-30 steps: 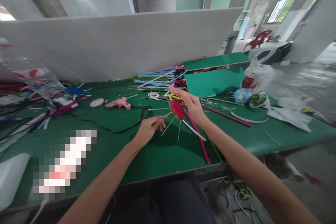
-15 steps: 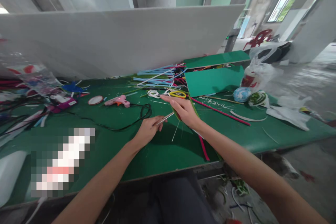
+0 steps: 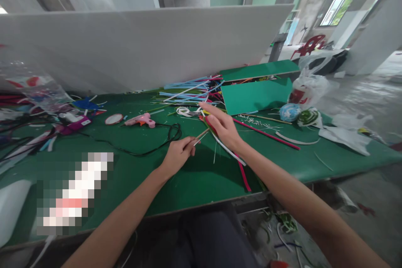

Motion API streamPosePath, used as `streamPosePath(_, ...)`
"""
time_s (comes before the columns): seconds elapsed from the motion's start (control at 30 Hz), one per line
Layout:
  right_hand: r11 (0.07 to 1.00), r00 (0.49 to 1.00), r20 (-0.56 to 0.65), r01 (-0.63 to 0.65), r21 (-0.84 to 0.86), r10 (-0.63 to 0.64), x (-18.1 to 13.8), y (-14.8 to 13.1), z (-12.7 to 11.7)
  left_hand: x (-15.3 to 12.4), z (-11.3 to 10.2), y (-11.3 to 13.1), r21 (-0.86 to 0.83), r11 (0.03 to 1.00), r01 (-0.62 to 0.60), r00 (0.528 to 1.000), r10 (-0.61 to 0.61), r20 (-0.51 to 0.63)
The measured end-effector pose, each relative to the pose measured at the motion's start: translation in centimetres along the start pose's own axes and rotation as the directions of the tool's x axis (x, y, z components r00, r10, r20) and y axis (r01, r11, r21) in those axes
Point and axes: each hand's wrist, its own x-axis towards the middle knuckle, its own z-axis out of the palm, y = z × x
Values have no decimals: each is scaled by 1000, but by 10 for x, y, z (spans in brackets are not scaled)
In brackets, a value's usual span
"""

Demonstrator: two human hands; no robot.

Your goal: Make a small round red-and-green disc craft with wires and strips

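My left hand [image 3: 177,155] is closed around a thin brownish stick [image 3: 202,135] with a fine white strand beside it, both slanting up to the right. Over the stick's far end is my right hand [image 3: 222,127], its fingers long and close together, the thumb bent in. Under its palm are pipe cleaners: a white one [image 3: 230,150] trails out below the wrist, and a bit of red and green shows by the thumb. How the fingers grip them is partly hidden. Just beyond lie scissors [image 3: 195,113], their yellow handle mostly covered by my right hand.
A pink glue gun [image 3: 143,120] with a black cord lies left of my hands, near a round white-rimmed disc [image 3: 114,119]. Blue pipe cleaners [image 3: 185,92] are heaped behind, next to a green box [image 3: 257,96]. Decorated balls [image 3: 289,113] and plastic bags stand at right.
My right hand has shifted slightly right and turned, its fingers now straighter. The white pipe cleaner below it shows more, and the yellow scissor handle is now mostly covered. My left hand barely moved.
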Motion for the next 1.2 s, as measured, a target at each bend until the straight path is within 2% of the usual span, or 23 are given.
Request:
streamPosePath(0.07,995,992,-104,58,-83,-66,2,-3,-6,-1,0,1,-28,999,28,998,-30,-46)
streamPosePath(0.13,981,980,-146,112,-160,-136,3,-6,-11,-1,0,1,-49,998,45,994,-50,-100)
streamPosePath(0.2,961,978,-89,166,-220,-189,4,-8,-13,-1,0,2,-66,995,69,984,-79,-157)
streamPosePath(0.27,940,975,21,217,-264,-219,4,-8,-13,0,-1,3,-70,993,95,972,-108,-207)
streamPosePath(0.4,914,962,175,256,-313,-210,3,-5,-7,-1,-1,3,-22,996,82,964,-85,-252)
streamPosePath(0.53,913,955,207,268,-308,-211,0,-1,0,0,0,1,-15,998,56,968,-58,-243)
streamPosePath(0.63,940,969,157,228,-253,-193,0,-2,1,1,-1,1,-62,993,95,960,-108,-257)
streamPosePath(0.73,991,993,40,113,-72,-110,3,-7,-2,3,-2,0,-177,972,157,934,-204,-293)
streamPosePath(0.8,988,997,-79,20,151,-8,7,-6,-8,5,-4,-1,-249,951,182,924,-252,-289)
streamPosePath(0.83,959,988,-138,-21,283,63,9,-3,-12,5,-4,-2,-273,943,190,923,-267,-277)
streamPosePath(0.9,843,949,-218,-79,532,227,12,8,-24,6,-5,-2,-299,933,203,925,-282,-253)
streamPosePath(0.97,712,892,-234,-128,690,387,15,25,-38,6,-4,-2,-302,931,208,930,-283,-234)
streamPosePath(1.03,654,826,-240,-191,732,510,17,42,-51,6,-4,-2,-299,934,197,944,-263,-201)
streamPosePath(1.1,642,767,-231,-287,711,599,17,52,-57,6,-3,-2,-302,939,167,966,-217,-141)
streamPosePath(1.13,656,763,-226,-318,685,605,18,53,-56,5,-3,-2,-306,940,148,977,-187,-103)
streamPosePath(1.17,687,786,-217,-328,648,579,17,50,-53,5,-3,-2,-309,942,132,985,-158,-63)
streamPosePath(1.2,735,830,-201,-315,600,520,17,45,-48,4,-2,-2,-311,943,119,991,-133,-24)
